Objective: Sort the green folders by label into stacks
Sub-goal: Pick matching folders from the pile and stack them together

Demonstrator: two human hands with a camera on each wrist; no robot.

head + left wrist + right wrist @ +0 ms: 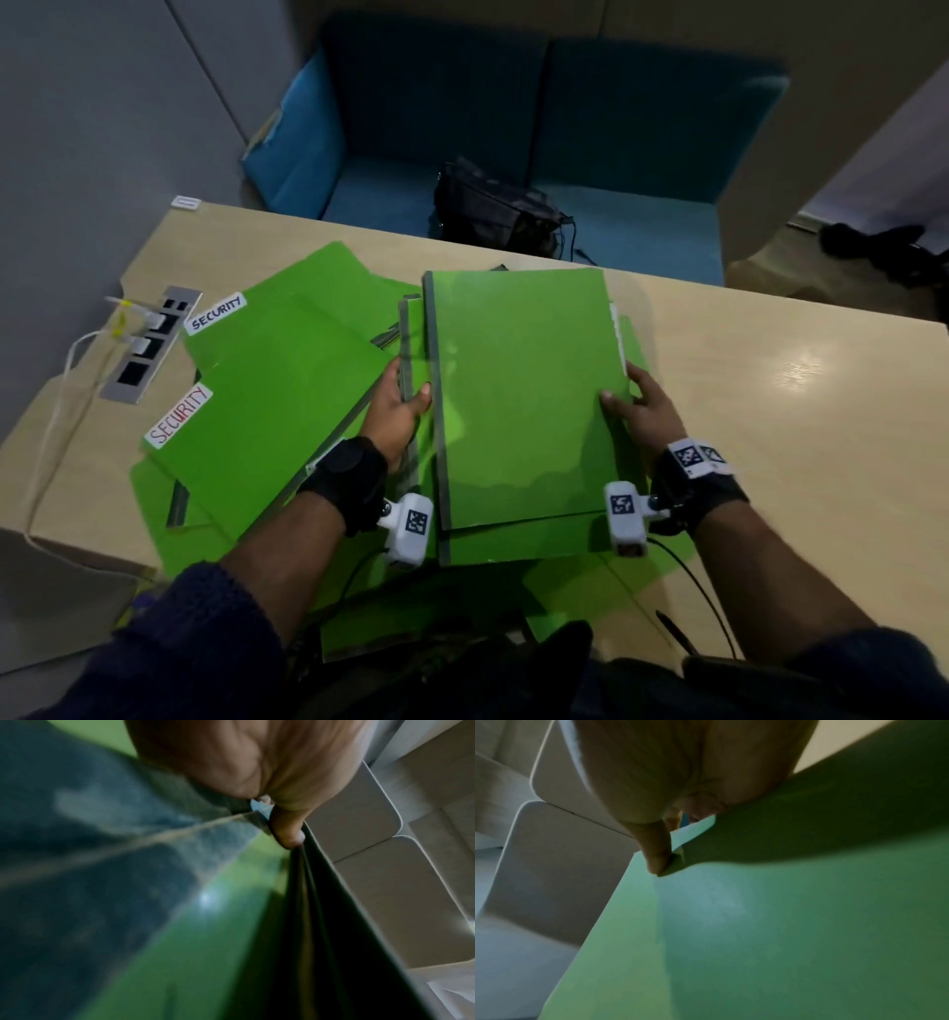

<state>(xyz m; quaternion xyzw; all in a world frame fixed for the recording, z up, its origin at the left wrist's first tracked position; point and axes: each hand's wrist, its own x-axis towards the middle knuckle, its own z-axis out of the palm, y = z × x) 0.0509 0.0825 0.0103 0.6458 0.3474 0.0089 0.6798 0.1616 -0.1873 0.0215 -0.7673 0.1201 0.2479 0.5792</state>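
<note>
A green folder (524, 390) with a grey spine lies on top of a pile in the middle of the table, its label hidden. My right hand (639, 406) pinches its right edge, thumb on the cover (757, 923). My left hand (398, 406) grips the grey spine of a folder just under it (303, 882), thumb toward the top folder's spine. Two green folders labelled SECURITY (267, 390) lie overlapped on the left. More green folders (513, 575) spread under the pile toward me.
The wooden table (770, 411) has bare surface on the right. A socket panel (149, 344) with white plugs and a cable sits at the left edge. A blue sofa (513, 128) with a black bag (498, 210) stands behind. A dark pen (672, 629) lies near me.
</note>
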